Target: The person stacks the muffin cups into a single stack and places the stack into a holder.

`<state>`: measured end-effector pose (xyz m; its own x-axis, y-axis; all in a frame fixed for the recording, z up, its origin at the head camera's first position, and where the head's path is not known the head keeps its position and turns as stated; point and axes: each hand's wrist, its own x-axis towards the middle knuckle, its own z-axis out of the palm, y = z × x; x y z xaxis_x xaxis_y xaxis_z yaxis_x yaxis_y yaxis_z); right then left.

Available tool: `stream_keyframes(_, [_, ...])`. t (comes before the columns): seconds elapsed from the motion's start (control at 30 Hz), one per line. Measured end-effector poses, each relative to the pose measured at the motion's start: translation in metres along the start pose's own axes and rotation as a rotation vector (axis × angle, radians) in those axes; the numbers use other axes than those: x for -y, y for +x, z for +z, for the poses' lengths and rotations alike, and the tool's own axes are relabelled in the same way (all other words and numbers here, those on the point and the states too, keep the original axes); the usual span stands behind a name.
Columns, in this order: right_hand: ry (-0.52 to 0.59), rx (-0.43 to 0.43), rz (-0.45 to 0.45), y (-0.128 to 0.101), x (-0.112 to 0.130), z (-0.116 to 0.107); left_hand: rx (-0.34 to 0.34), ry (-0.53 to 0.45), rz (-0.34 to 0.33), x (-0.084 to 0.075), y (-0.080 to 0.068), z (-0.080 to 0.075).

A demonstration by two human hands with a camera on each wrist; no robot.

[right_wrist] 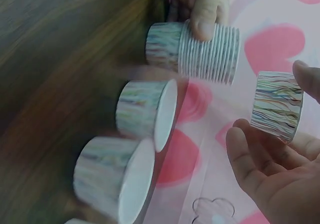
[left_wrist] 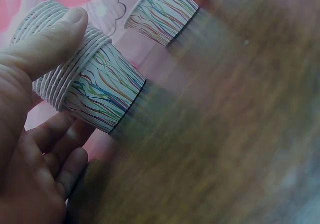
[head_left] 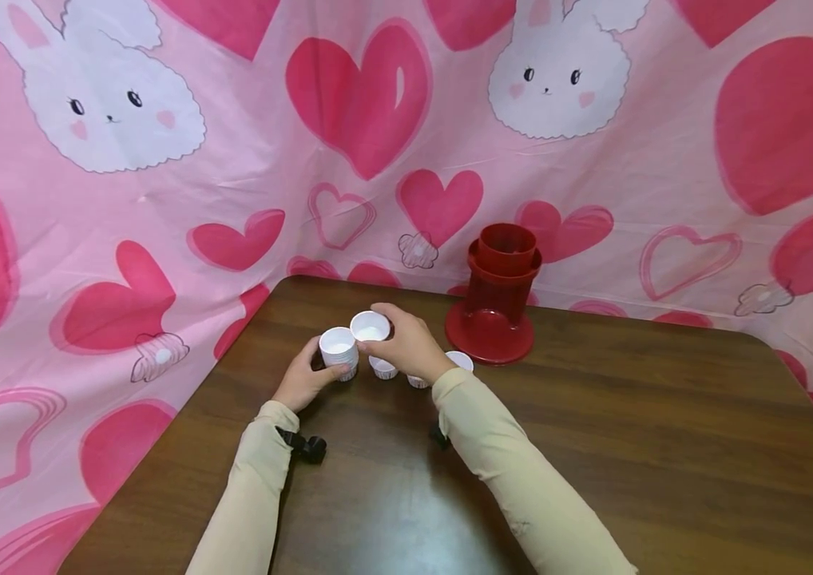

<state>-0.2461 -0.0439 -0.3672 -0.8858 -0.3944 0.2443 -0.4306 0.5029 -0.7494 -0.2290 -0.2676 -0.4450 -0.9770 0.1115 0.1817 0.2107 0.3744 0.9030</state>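
Note:
In the head view my left hand [head_left: 302, 382] grips a stack of nested white paper cups [head_left: 338, 356] near the table's far left. The left wrist view shows the thumb across the stacked rims, and wavy coloured lines on the lowest cup [left_wrist: 105, 91]. My right hand [head_left: 412, 345] holds a single paper cup [head_left: 370, 327] by its rim, raised just right of the stack and apart from it. Below and beside the right hand stand a paper cup [head_left: 383, 368], another cup [head_left: 417, 382] mostly hidden by the hand, and a third cup [head_left: 460, 361]. The right wrist view shows this row side-on.
A red round-based stand [head_left: 489, 331] with a cylinder on top stands at the back of the brown wooden table [head_left: 629, 415]. A pink cloth [head_left: 234, 144] with hearts and rabbits hangs behind and left of the table. A dark strap device [head_left: 306, 447] sits at the left wrist.

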Motion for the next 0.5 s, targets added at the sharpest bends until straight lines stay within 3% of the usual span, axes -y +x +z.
stream_keyframes(0.2, [0.002, 0.018, 0.019, 0.015, 0.007, 0.015, -0.010, 0.001, -0.014, 0.024, 0.008, 0.001])
stream_keyframes(0.5, [0.018, 0.053, 0.057, 0.027, 0.007, 0.033, -0.016, -0.002, 0.014, 0.029, 0.011, 0.000])
